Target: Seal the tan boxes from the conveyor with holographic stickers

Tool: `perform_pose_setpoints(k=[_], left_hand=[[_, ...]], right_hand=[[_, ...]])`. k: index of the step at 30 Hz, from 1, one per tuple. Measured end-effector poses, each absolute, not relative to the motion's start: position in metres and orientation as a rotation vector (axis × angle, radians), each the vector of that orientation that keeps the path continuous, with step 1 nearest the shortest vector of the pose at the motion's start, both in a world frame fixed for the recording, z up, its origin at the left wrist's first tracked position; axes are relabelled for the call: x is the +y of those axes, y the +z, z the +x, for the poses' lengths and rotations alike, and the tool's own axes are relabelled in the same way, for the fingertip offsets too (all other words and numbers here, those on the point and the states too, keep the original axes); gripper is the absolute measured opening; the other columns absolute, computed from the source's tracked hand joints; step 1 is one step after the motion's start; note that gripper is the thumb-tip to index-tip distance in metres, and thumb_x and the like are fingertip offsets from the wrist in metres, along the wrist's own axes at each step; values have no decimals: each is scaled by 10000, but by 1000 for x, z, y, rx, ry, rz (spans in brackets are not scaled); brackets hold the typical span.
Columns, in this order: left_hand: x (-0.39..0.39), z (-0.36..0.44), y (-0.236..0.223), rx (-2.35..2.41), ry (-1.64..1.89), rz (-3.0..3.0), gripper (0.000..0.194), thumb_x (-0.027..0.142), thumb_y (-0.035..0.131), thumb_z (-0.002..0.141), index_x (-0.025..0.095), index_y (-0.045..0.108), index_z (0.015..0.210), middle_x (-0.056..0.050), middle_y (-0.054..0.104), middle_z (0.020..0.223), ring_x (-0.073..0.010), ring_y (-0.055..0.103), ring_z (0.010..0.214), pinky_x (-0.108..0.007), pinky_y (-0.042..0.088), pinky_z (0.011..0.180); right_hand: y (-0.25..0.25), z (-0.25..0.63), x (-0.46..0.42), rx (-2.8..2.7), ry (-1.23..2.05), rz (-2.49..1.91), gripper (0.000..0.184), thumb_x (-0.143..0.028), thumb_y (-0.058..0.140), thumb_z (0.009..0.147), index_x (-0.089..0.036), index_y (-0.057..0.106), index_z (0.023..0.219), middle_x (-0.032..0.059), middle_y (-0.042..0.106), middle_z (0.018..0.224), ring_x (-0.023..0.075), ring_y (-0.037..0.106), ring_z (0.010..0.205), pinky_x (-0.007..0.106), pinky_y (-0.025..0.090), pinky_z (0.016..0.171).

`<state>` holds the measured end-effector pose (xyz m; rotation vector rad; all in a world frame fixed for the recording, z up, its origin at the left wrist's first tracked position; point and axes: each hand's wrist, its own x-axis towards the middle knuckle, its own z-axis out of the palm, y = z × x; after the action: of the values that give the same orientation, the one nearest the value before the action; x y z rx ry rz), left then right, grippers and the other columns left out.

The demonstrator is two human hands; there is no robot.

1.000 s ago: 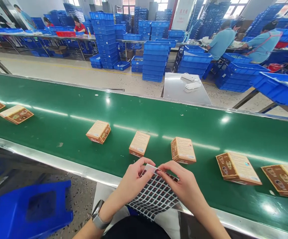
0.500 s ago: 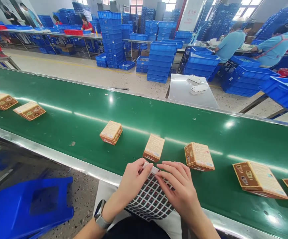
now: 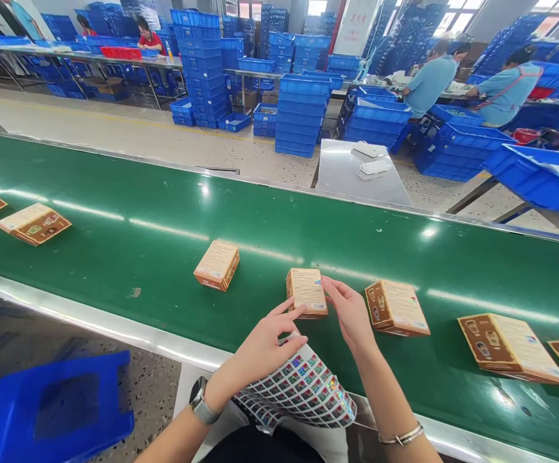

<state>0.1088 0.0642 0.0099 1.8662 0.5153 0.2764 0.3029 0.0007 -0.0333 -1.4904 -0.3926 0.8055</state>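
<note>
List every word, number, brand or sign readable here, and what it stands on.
"火": middle character of the top red line on the white sign; the characters around it are too blurred.
Printing on the boxes: too small to read.
Sheet of small stickers: too small to read.

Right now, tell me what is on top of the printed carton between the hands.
Text and a bluish patch show on top of the carton. Fingertips of the left hand, which holds the sticker sheet, and of the right hand overlap its edges; whatever they cover is hidden.

Blue crates (image 3: 303,116) stand stacked on speckled floor (image 3: 163,138).
</note>
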Motion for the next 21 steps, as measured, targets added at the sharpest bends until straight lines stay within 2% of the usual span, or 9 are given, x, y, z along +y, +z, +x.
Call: perform_pose_setpoints(k=[10, 15, 19, 21], left_hand=[[55, 122, 10, 449, 272, 1826, 211, 258, 614, 878, 222, 642, 672, -32, 529, 1450, -260, 265, 1487, -493, 306, 1190], [52, 132, 10, 416, 270, 1828, 240, 263, 622, 875, 222, 611, 639, -23, 529, 1449, -261, 284, 1479, -485, 312, 1187], [48, 139, 9, 366, 258, 1814, 252, 253, 623, 869, 219, 577, 624, -30, 520, 1457, -264, 316, 1466, -468, 317, 1178], [46, 140, 11, 359, 270, 1800, 238, 259, 619, 870, 215, 589, 638, -42, 544, 1443, -276, 388, 1427, -455, 332, 1161]], right_hand=[[-30, 309, -10, -443, 617, -1689, 402, -516, 706, 754, -148, 725, 914, 129, 733, 1079, 269, 688, 898, 391, 563, 753], [-26, 309, -18, -550, 416, -1843, 339, -498, 698, 767, -179, 674, 877, 103, 726, 947, 269, 657, 885, 441, 490, 862], [-23, 319, -17, -599, 290, -1946, 445, -476, 650, 820, -164, 567, 1127, 84, 724, 836, 263, 677, 792, 417, 499, 781], [-19, 328, -19, -628, 228, -2017, 467, -440, 601, 859, -144, 509, 1209, 85, 727, 791, 267, 684, 760, 414, 502, 754]])
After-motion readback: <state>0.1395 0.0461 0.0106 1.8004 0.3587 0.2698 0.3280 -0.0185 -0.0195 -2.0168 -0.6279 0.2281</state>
